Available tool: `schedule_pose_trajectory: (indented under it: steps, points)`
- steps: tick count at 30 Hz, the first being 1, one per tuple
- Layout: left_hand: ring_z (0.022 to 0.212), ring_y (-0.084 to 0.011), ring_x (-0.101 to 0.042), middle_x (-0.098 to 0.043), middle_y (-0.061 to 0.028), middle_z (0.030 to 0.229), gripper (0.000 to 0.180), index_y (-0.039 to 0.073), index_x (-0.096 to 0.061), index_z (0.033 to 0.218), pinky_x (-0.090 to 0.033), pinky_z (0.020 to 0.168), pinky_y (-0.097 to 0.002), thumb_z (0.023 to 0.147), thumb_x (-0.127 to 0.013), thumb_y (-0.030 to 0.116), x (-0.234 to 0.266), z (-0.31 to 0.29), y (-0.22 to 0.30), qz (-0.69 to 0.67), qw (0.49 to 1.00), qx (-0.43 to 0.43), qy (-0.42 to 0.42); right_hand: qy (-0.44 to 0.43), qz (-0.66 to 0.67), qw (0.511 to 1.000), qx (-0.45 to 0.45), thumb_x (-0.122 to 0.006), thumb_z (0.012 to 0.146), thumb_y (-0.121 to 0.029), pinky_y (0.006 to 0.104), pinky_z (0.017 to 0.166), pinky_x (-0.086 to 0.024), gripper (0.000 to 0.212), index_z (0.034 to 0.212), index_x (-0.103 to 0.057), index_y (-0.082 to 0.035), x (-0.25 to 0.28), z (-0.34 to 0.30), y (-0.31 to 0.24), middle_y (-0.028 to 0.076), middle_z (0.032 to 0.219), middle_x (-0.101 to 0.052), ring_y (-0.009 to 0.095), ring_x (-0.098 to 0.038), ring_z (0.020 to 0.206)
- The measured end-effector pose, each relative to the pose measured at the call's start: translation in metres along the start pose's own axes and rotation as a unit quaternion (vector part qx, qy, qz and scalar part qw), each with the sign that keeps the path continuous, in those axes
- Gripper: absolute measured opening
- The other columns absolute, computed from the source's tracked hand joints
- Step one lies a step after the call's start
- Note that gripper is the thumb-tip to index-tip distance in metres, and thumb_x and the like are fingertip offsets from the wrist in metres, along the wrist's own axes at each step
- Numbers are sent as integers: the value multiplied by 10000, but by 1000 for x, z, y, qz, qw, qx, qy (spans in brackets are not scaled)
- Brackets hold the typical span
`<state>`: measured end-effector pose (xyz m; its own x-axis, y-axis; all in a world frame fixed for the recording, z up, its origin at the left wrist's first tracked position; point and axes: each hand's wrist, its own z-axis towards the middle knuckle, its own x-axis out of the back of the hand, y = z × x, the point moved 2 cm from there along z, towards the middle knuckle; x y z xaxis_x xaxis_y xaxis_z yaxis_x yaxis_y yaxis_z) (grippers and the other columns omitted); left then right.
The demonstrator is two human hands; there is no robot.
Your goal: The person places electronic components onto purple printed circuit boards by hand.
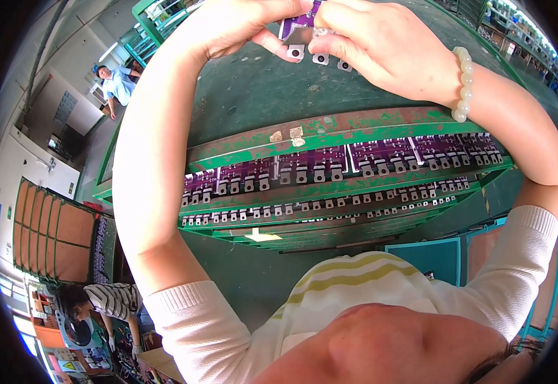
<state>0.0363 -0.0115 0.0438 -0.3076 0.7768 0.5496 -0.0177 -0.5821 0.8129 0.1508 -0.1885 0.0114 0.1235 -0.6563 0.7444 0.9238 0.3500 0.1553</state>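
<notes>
At the top edge my left hand (244, 25) is closed around the side of a purple circuit board (290, 27), its thumb and fingers on either side. Grey metal tabs with round holes (320, 59) stick out along the board's near edge. My right hand (388, 51) is closed in a pinch over the board, at a small flat grey metal piece (300, 36). Something whitish shows by its fingertips, too small to name. The upper part of the board is cut off by the picture's edge.
Below the hands is a worn green rack top (253, 89) with a chipped front rail. Its shelves hold rows of purple boards (247, 176) with metal tabs. Two people are at the left, one standing (119, 83), one bending over a bench (116, 304). A teal frame (423, 259) stands lower right.
</notes>
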Motion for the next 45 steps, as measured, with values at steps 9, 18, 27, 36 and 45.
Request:
schedule_pose_trajectory:
  steps: [9, 18, 27, 36, 45]
  points:
    - [704, -230, -768, -678, -87, 937, 180, 36, -532, 1115, -422, 387, -184, 1047, -605, 186, -2, -13, 15, 32, 999, 31, -15, -44, 26, 998, -27, -596, 1002, -240, 473, 663, -533, 214, 994, -591, -26, -7, -2, 7, 175, 883, -645, 398, -665, 789]
    - [738, -188, -744, -667, -85, 929, 165, 22, -545, 1089, -562, 489, -231, 1044, -606, 168, -5, -10, 16, 19, 999, 31, -22, -18, 65, 998, 10, -630, 977, -207, 465, 652, -536, 195, 999, -621, -14, -5, -1, 5, 181, 869, -649, 396, -660, 760]
    - [769, -159, -706, -646, -72, 929, 159, -3, -558, 1103, -665, 635, -299, 1034, -608, 131, -3, -10, 13, -8, 1000, -3, -21, -4, 75, 997, 37, -652, 961, -189, 465, 621, -519, 190, 920, -630, -5, -6, 2, 7, 188, 781, -618, 396, -641, 708]
    - [758, -165, -710, -662, -83, 940, 143, -6, -559, 1100, -664, 627, -295, 1033, -599, 114, -3, -9, 15, -6, 999, 4, -39, 21, 83, 995, 45, -663, 952, -189, 470, 599, -506, 222, 851, -599, -2, -7, 0, 7, 190, 764, -612, 399, -635, 678]
    - [809, -175, -717, -670, -85, 989, 134, 9, -551, 1120, -677, 641, -317, 1023, -608, 83, -2, -7, 12, -52, 998, -12, -38, 66, 20, 986, 154, -692, 920, -184, 456, 559, -495, 214, 806, -587, -37, 11, -8, 15, 154, 728, -603, 384, -628, 644]
